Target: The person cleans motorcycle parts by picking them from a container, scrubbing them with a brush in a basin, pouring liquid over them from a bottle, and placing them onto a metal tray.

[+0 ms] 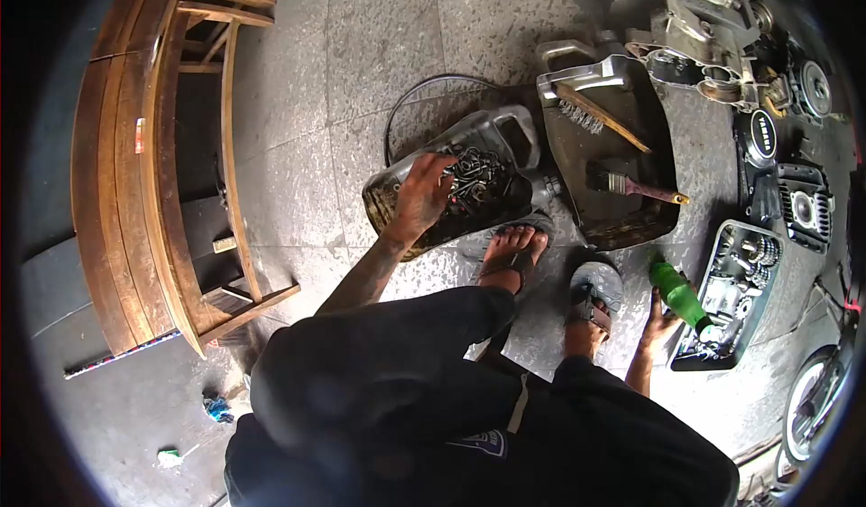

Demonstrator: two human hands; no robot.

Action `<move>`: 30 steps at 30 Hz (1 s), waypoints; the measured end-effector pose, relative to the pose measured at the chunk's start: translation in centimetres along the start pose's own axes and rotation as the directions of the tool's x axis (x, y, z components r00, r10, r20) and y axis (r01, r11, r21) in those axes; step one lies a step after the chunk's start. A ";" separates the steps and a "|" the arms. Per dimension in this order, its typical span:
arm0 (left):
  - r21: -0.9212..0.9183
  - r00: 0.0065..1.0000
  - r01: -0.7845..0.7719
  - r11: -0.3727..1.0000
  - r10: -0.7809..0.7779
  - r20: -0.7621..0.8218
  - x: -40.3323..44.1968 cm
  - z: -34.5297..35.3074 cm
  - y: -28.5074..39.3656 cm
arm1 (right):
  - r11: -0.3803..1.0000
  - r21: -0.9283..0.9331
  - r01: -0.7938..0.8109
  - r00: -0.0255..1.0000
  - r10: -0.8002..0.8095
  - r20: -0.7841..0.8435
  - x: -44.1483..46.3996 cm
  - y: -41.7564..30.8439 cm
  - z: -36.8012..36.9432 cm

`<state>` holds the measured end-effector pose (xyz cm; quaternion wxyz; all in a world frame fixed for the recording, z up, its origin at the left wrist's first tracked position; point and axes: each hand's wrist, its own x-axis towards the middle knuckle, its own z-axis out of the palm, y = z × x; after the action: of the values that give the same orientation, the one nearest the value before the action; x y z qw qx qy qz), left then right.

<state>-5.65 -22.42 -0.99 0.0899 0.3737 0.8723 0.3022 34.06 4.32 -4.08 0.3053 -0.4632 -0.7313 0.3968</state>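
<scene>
My left hand [422,198] reaches over a cut-open dark jerrycan tray [388,202], its curved fingers at a pile of small metal parts [478,175]. Whether the fingertips grip any part is too small to tell. At the right, my right hand [661,319] is wrapped round a green bottle [677,292], which lies tilted with its narrow end toward the lower right. That end is over the near part of a black rectangular tray [765,313] holding gears and other metal parts [747,268].
A second cut jerrycan [586,187] holds a wire brush [603,117] and a paintbrush [639,188]. Engine casings [695,51] and a Yamaha cover [762,134] lie at the upper right. A wooden bench [126,173] stands left; a wheel [807,403] is lower right.
</scene>
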 end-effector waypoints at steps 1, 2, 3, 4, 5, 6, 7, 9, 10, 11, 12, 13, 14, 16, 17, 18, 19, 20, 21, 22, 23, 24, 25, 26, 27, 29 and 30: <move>0.038 1.000 -0.016 0.999 0.015 0.024 0.0 0.4 0.2 | 1.000 -0.013 -0.004 1.000 0.004 0.009 -0.1 -0.2 0.1; 0.020 0.995 -0.049 0.999 0.048 0.083 0.2 0.7 -0.1 | 0.999 -0.039 -0.006 1.000 0.005 -0.019 -0.2 -0.3 0.1; 0.012 0.995 -0.040 0.999 0.039 0.090 0.6 0.7 0.1 | 0.998 -0.065 -0.009 0.999 0.006 -0.048 -0.3 -0.7 0.2; 0.144 0.988 -0.125 0.982 0.109 0.113 1.0 0.3 0.8 | 0.996 -0.093 -0.004 0.999 0.000 -0.048 -0.7 -0.1 0.1; 0.271 0.973 -0.211 0.939 0.177 0.145 1.2 0.3 1.1 | 0.995 -0.103 -0.009 0.999 0.005 -0.040 -1.5 0.6 -0.1; 0.291 0.972 -0.218 0.932 0.179 0.154 1.2 0.5 0.7 | 0.996 -0.028 -0.086 0.992 0.083 -0.092 -2.3 0.9 -0.1; 0.285 0.973 -0.211 0.935 0.171 0.157 1.1 0.7 0.4 | 0.986 0.051 -0.158 0.977 0.164 -0.138 -2.9 1.1 -0.5; 0.310 0.980 -0.178 0.934 0.141 0.141 1.3 0.8 -0.2 | 0.975 0.070 -0.209 0.945 0.220 -0.241 -4.2 0.2 -1.0; 0.302 0.984 -0.173 0.938 0.152 0.090 1.3 0.8 -0.4 | 0.974 0.012 -0.225 0.954 0.223 -0.201 -4.8 -0.2 -1.9; 0.298 0.985 -0.169 0.940 0.148 0.090 1.0 0.5 -0.7 | 0.970 -0.045 -0.238 0.960 0.228 -0.161 -5.3 -0.7 -2.6; 0.344 0.988 -0.135 0.929 0.100 0.120 0.6 0.1 -0.9 | 0.984 -0.093 -0.151 0.969 0.129 -0.212 -5.4 -2.1 -2.0; 0.390 0.988 -0.104 0.915 0.049 0.149 0.3 -0.1 -1.1 | 0.984 -0.097 -0.150 0.970 0.127 -0.210 -5.5 -1.8 -2.3; 0.388 0.988 -0.102 0.916 0.048 0.147 -0.1 -0.2 -1.0 | 0.984 -0.117 -0.138 0.971 0.111 -0.210 -5.6 -0.9 -2.7; 0.265 0.992 -0.118 0.957 0.105 0.064 -0.9 -0.6 -0.4 | 0.981 -0.156 -0.114 0.974 0.079 -0.210 -5.9 1.5 -3.8; 0.202 0.991 -0.132 0.970 0.130 0.022 -1.1 -0.6 -0.1 | 0.979 -0.175 -0.103 0.975 0.065 -0.211 -6.1 2.7 -4.3; 0.173 0.982 -0.187 0.967 0.182 0.046 -1.4 -0.4 0.2 | 0.976 -0.194 -0.094 0.976 0.053 -0.209 -5.9 2.5 -4.3; 0.174 0.983 -0.184 0.967 0.178 0.047 -1.7 0.0 0.8 | 0.974 -0.211 -0.085 0.978 0.041 -0.205 -5.8 2.2 -4.3; 0.122 0.983 -0.169 0.978 0.157 0.099 -2.0 0.7 1.5 | 0.987 -0.131 -0.089 0.962 0.051 -0.268 -6.0 2.1 -3.7; 0.113 0.978 -0.183 0.977 0.169 0.126 -1.8 1.1 1.7 | 0.988 -0.127 -0.088 0.962 0.051 -0.268 -5.9 2.0 -3.6; 0.104 0.972 -0.197 0.975 0.180 0.152 -1.6 1.5 1.9 | 0.987 -0.105 -0.122 0.963 0.092 -0.253 -5.9 2.0 -3.5; 0.094 0.965 -0.210 0.973 0.192 0.178 -1.4 1.9 2.1 | 0.984 -0.082 -0.156 0.963 0.133 -0.235 -6.0 2.0 -3.4; 0.081 0.947 -0.249 0.965 0.225 0.227 -1.1 2.0 2.1 | 0.985 -0.161 -0.063 0.967 0.020 -0.256 -5.8 2.4 -3.3; 0.080 0.938 -0.265 0.961 0.237 0.253 -1.0 1.7 1.9 | 0.973 -0.215 -0.080 0.974 0.030 -0.224 -5.8 2.8 -3.6; 0.078 0.927 -0.281 0.957 0.249 0.279 -0.9 1.4 1.6 | 0.981 -0.170 -0.091 0.976 0.054 -0.212 -6.1 3.1 -3.7; 0.071 0.921 -0.279 0.958 0.246 0.303 -0.9 1.1 1.4 | 0.987 -0.127 -0.102 0.977 0.075 -0.201 -6.1 3.0 -3.7; 0.053 0.907 -0.282 0.958 0.249 0.339 -0.9 0.7 1.1 | 0.981 -0.182 -0.072 0.982 0.038 -0.184 -6.1 3.0 -3.7; 0.046 0.902 -0.285 0.958 0.251 0.351 -1.0 0.5 0.9 | 0.988 -0.097 -0.121 0.971 0.098 -0.218 -6.3 2.9 -3.8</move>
<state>-4.21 -22.36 -0.90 0.1792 0.5407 0.7972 0.2001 40.85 0.45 -5.20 0.3334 -0.5588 -0.6884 0.3206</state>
